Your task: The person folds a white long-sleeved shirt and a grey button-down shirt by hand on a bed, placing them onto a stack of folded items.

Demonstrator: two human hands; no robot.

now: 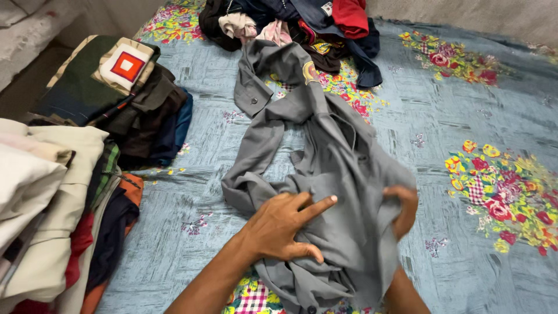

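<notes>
Covering the whole scene: a blue-grey bedsheet (465, 174) printed with bright flower clusters, spread flat from near edge to far edge.
Grey shirt: a crumpled grey shirt (325, 163) lies on the sheet at the centre, running from the near edge up toward the far pile; its collar and a sleeve with a round patch point far, and a buttoned flap shows at the far left of it.
Folded stack, near left: a folded stack (52, 209) of cream, beige, striped, red and orange cloth, piled at the left edge.
Folded stack, far left: a second stack (116, 99) of dark brown and navy pieces, topped by a cloth with a red square on white.
Unsorted heap: a loose heap of clothes (302, 23) in black, navy, red and pale pink at the far centre, touching the shirt's far end.
Left hand: the left hand (285, 227) rests flat on the near part of the shirt, forefinger stretched out to the right, nothing pinched; released.
Right hand: the right hand (404, 209) is curled around the shirt's near right edge, fingers tucked into the fabric, grasping it.
</notes>
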